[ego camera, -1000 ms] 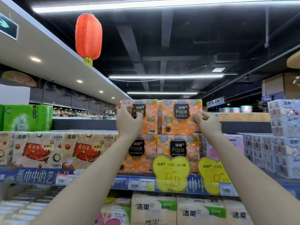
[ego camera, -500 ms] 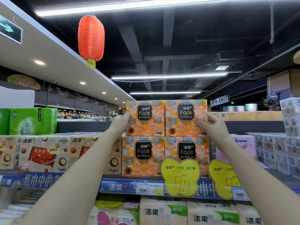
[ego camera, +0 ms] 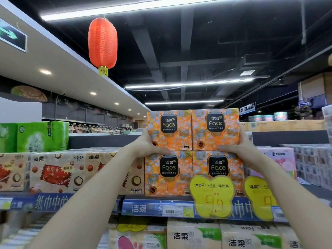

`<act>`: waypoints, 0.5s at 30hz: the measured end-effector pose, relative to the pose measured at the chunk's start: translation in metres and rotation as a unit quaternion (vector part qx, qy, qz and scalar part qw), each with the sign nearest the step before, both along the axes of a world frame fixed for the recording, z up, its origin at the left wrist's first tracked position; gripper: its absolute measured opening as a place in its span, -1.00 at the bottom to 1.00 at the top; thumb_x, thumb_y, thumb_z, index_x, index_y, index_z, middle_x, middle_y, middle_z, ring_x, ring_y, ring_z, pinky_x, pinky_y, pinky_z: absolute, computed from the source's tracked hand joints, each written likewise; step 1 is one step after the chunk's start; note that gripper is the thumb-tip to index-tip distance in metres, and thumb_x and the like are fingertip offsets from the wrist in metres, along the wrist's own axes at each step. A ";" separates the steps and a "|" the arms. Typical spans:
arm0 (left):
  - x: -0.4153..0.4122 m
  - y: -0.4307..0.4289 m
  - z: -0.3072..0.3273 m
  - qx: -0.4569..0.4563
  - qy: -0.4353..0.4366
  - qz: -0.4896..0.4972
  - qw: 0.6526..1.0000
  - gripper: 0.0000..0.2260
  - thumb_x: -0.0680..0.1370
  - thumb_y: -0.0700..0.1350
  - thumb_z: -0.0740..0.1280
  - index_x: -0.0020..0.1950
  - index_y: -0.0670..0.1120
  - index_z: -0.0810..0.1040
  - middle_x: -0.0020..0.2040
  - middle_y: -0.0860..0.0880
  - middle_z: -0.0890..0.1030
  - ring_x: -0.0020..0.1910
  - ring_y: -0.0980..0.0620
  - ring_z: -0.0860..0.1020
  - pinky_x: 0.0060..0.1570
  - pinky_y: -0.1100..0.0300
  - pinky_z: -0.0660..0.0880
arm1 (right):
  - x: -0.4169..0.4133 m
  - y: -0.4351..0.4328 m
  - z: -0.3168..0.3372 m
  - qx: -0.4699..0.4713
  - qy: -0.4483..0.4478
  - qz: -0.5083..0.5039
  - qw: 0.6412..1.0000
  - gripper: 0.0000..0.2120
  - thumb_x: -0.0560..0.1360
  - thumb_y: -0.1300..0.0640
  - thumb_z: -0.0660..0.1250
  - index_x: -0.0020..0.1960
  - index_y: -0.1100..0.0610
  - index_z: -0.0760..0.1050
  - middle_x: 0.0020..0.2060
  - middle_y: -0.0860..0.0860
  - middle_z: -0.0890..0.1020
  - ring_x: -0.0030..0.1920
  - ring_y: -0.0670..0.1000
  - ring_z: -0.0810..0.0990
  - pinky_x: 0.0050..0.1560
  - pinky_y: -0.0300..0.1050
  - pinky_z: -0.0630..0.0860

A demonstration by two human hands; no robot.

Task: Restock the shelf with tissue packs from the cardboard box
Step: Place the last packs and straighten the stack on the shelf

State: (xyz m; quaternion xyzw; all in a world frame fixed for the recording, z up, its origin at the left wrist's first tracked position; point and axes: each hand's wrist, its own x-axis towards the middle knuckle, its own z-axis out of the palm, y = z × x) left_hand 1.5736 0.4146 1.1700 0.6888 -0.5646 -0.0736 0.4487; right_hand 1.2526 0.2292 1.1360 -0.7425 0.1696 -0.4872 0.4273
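Two orange "Face" tissue packs stand side by side on top of two more of the same kind on the upper shelf (ego camera: pixel 158 208). My left hand (ego camera: pixel 149 147) grips the lower left corner of the top left pack (ego camera: pixel 169 129). At the lower right corner of the top right pack (ego camera: pixel 215 129), my right hand (ego camera: pixel 239 147) holds on with its fingers under the front edge. The lower packs (ego camera: pixel 168 174) rest on the shelf board. The cardboard box is out of sight.
Beige nut-print tissue packs (ego camera: pixel 53 171) and green packs (ego camera: pixel 42 135) fill the shelf to the left. A pink pack (ego camera: pixel 280 164) stands to the right. Yellow price tags (ego camera: pixel 212 194) hang on the shelf edge. A red lantern (ego camera: pixel 102 44) hangs overhead.
Both hands slid down from the top packs' upper sides to their bottom corners and closed on them. The camera moved closer to the shelf.
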 end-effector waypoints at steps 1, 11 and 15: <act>0.000 0.000 -0.002 -0.011 -0.005 0.008 1.000 0.20 0.00 0.27 0.75 0.49 0.07 0.21 0.28 0.09 0.57 0.26 0.00 0.60 0.32 -0.13 0.56 | -0.001 0.000 0.000 0.000 0.009 -0.004 1.000 -0.07 0.27 0.19 0.69 0.43 -0.24 0.26 0.14 0.03 0.71 0.03 0.14 0.76 0.00 0.26 0.68; -0.016 0.007 -0.017 -0.107 -0.038 0.060 0.992 -0.03 0.21 0.17 0.72 0.48 0.06 0.30 0.31 0.08 0.58 0.28 0.00 0.58 0.26 -0.04 0.56 | -0.004 0.011 0.003 -0.017 0.029 -0.016 0.999 -0.07 0.28 0.21 0.67 0.43 -0.24 0.22 0.18 0.03 0.66 0.07 0.10 0.73 -0.04 0.13 0.69; -0.017 0.009 -0.018 -0.108 -0.039 0.063 0.991 0.06 0.21 0.19 0.72 0.56 0.06 0.23 0.34 0.08 0.58 0.29 0.00 0.59 0.29 -0.07 0.56 | -0.002 0.006 0.002 0.000 -0.001 0.002 1.000 -0.11 0.34 0.21 0.63 0.47 -0.26 0.24 0.16 0.05 0.69 0.03 0.15 0.75 -0.02 0.22 0.69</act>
